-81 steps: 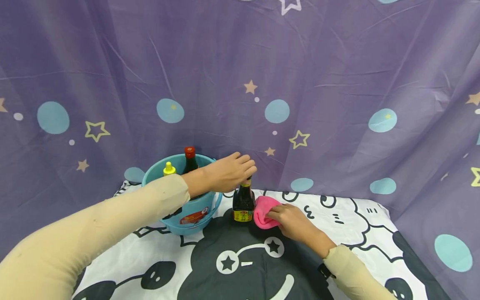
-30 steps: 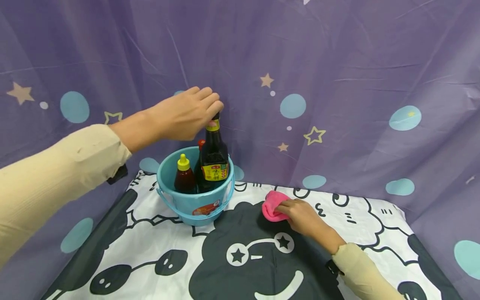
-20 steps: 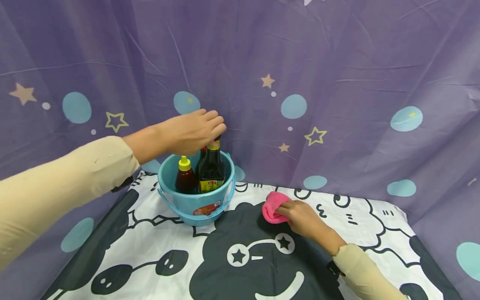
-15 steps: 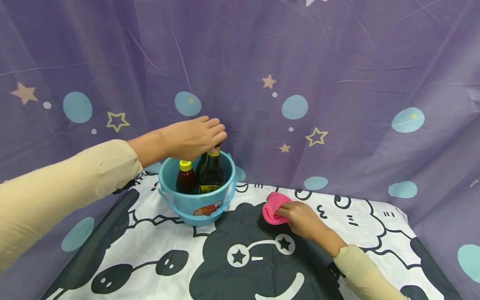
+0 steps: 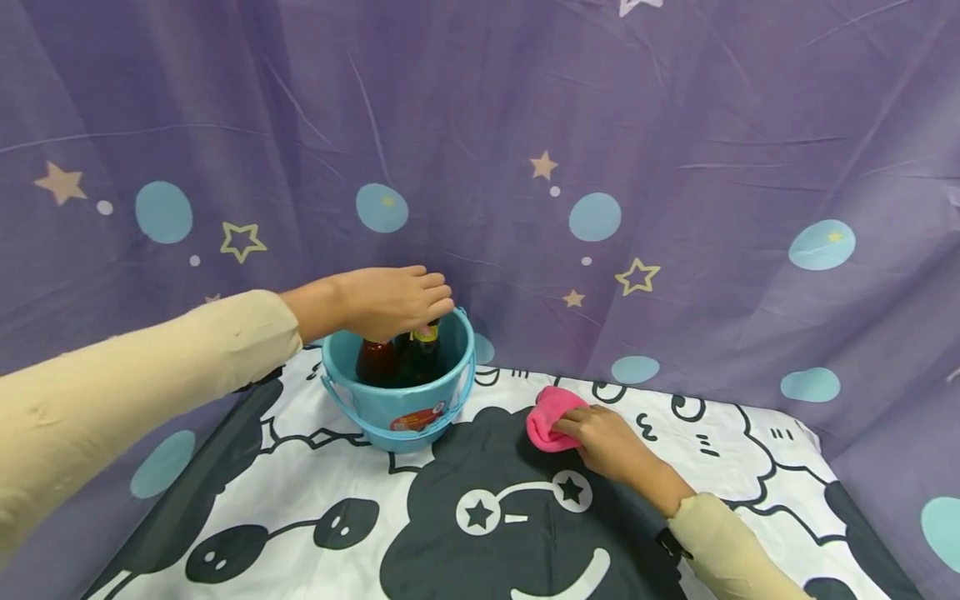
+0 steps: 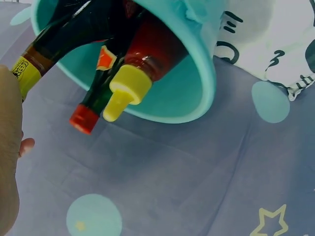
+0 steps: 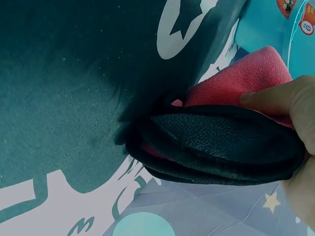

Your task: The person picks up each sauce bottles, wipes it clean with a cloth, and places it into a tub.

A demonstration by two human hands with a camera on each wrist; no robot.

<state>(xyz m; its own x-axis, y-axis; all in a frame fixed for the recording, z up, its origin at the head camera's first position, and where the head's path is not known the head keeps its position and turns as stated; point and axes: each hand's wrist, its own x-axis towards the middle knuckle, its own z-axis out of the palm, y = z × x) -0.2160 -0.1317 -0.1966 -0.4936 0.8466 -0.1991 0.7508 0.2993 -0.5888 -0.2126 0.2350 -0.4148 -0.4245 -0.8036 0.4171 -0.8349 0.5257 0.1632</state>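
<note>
My left hand is over the blue bucket, gripping the neck of a dark soy sauce bottle. That bottle's body is down inside the bucket. Beside it, the left wrist view shows a red-capped bottle and a squeeze bottle of red-brown sauce with a yellow nozzle cap. In the head view my hand covers both caps. To the right, my right hand pinches a folded pink cloth low at the sheet. One fold of the cloth looks dark in the right wrist view.
A black-and-white cartoon-print sheet covers the table surface. Behind it hangs a purple curtain with stars and blue ovals, close to the bucket's back. The bucket's handle hangs down along its front.
My left hand has lifted the soy sauce bottle from beside the pink cloth, carried it left and lowered it into the bucket. My right hand keeps hold of the cloth, nearly still.
</note>
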